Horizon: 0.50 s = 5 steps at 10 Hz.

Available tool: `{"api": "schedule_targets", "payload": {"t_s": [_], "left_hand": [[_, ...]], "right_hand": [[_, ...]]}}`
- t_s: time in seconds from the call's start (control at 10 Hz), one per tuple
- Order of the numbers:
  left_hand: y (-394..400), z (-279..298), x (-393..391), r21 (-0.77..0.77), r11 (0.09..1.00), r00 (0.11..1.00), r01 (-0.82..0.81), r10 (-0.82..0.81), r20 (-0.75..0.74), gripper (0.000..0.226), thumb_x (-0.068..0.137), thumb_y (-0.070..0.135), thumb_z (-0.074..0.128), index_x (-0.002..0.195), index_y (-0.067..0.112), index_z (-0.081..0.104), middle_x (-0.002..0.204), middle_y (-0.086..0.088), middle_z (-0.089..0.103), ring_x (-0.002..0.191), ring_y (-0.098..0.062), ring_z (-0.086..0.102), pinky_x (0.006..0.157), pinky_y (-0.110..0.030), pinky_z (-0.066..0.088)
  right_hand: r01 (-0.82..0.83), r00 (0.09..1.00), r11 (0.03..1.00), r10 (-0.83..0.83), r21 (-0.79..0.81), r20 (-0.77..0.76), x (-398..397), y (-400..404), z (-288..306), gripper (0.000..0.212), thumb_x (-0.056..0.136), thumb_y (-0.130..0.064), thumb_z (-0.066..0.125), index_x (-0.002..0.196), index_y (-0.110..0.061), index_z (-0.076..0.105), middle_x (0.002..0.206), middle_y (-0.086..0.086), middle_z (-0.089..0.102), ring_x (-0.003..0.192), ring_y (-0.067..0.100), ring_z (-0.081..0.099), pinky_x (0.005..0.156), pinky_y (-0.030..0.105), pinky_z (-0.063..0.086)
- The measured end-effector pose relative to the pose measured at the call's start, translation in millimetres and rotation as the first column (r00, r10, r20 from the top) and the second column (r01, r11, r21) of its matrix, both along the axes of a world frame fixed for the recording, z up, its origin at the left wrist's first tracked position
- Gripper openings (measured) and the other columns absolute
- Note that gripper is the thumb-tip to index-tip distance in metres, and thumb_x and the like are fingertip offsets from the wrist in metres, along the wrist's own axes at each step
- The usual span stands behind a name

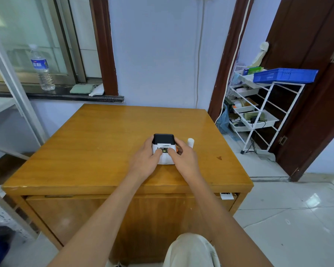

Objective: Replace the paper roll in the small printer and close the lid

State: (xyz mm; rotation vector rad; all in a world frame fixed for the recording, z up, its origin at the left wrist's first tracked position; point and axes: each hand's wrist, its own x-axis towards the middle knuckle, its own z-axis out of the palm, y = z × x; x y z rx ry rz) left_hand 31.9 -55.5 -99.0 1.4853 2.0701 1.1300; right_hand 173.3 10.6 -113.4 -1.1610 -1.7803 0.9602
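Observation:
A small white printer (164, 149) with a black lid (163, 138) stands on the wooden table (96, 143), right of centre. Its lid looks down. My left hand (145, 160) grips the printer's left side, thumb on the front panel by a small lit display. My right hand (183, 158) grips the right side, thumb also on the front. A white paper roll (190, 143) stands upright on the table just right of my right hand, apart from it.
A white wire rack (258, 112) with trays and a blue basket (283, 75) stands to the right by a dark door. A water bottle (41, 68) and folded cloths sit on the window sill behind the table. My knee shows below the table's front edge.

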Motion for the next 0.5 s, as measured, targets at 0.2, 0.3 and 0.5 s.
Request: {"api": "schedule_targets", "payload": {"t_s": [0.2,0.3,0.5], "left_hand": [[-6,4,6,-0.034,0.999,0.992,-0.022,0.018,-0.125,0.069,0.100,0.048,0.034,0.164,0.026,0.020,0.163,0.001,0.042,0.136,-0.026,0.050,0.104,-0.044,0.047],[-13,6,13,-0.046,0.997,0.982,-0.066,0.056,-0.182,0.066,0.103,0.047,0.034,0.164,0.023,0.022,0.159,-0.004,0.045,0.136,-0.027,0.050,0.102,-0.041,0.044],[-38,7,8,-0.036,0.993,0.991,-0.116,0.118,0.067,0.077,0.098,0.043,0.051,0.162,0.016,0.019,0.153,-0.009,0.048,0.134,-0.033,0.052,0.107,-0.045,0.045]], "right_hand": [[-0.006,0.999,0.999,0.004,0.039,0.046,0,-7,4,0.059,0.091,-0.048,0.054,0.149,-0.037,0.056,0.079,-0.016,0.060,0.068,0.005,0.055,0.065,0.023,0.042],[-0.021,0.998,0.999,0.019,0.030,0.054,2,-11,5,0.054,0.095,-0.046,0.056,0.148,-0.034,0.057,0.088,-0.016,0.066,0.075,0.006,0.059,0.069,0.027,0.050],[-0.097,0.994,0.991,0.092,0.098,0.053,20,-38,6,0.066,0.097,-0.024,0.066,0.155,-0.038,0.038,0.121,-0.029,0.061,0.111,0.000,0.063,0.095,0.030,0.054]]}}
